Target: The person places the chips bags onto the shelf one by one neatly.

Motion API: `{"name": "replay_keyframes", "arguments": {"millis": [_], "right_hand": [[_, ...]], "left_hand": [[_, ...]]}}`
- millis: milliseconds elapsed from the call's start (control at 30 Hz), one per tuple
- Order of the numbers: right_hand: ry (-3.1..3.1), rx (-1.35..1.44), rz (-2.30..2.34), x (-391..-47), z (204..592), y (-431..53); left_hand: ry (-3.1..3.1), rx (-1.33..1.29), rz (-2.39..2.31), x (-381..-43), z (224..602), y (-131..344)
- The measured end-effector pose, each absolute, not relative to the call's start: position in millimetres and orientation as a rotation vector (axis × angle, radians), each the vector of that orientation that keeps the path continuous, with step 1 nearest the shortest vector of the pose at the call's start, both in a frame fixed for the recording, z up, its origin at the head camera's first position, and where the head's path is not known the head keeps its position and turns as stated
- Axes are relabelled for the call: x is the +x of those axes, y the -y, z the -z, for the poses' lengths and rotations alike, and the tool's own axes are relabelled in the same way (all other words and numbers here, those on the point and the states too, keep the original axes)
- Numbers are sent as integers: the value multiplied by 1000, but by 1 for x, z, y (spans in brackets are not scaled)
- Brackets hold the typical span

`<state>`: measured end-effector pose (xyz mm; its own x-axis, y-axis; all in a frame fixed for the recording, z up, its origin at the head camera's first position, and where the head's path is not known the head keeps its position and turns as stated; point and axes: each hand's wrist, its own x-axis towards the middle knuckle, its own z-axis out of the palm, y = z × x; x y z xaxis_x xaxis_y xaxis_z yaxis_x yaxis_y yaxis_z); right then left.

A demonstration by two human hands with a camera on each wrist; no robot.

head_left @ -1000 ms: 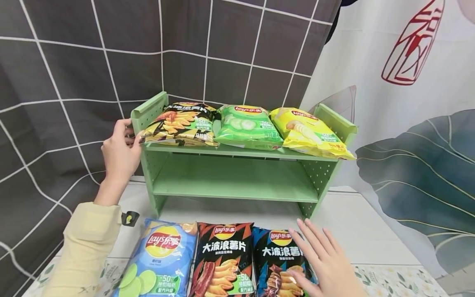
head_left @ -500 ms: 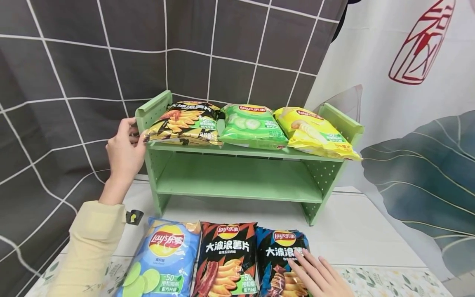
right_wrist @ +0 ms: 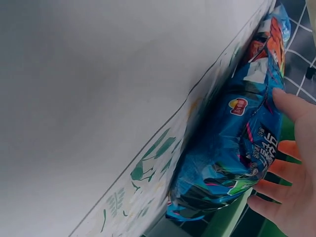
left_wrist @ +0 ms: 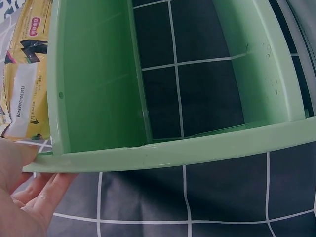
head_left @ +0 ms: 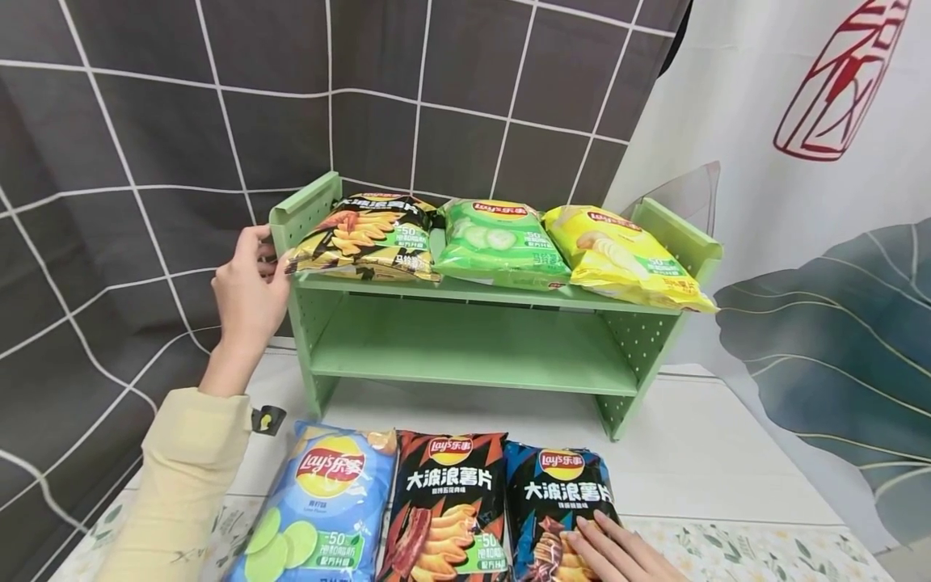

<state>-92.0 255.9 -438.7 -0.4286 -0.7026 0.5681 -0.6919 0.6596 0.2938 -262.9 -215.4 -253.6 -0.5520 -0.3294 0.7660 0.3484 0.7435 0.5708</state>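
Note:
At the left side of a green two-tier shelf rack, my left hand grips the upright panel; the left wrist view shows the thumb and fingers on either side of its edge. Beside that hand lies a black-and-gold potato chip bag on the top tier. My right hand rests with fairly straight fingers on a blue-and-black chip bag at the front right. In the right wrist view the thumb and fingers lie along that bag's face. My right wrist is out of the head view.
A green chip bag and a yellow one share the top tier. On the table, a light blue bag and a red-and-black bag lie left of the right hand. A dark grid curtain hangs behind the rack.
My right hand has come down from above onto the blue-and-black chip bag. The left hand keeps its grip on the rack. The head view has shifted slightly.

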Motion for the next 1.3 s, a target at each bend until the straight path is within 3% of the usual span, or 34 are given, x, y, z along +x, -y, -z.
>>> {"name": "replay_keyframes", "arguments": {"millis": [967,1300], "right_hand": [[2241,1012,151,-92,444,-252],[2045,1179,2,-102,445,-250]], "left_hand": [[1963,-20,865,-262,254,215],[1966,-19,865,-263,254,215]]}}
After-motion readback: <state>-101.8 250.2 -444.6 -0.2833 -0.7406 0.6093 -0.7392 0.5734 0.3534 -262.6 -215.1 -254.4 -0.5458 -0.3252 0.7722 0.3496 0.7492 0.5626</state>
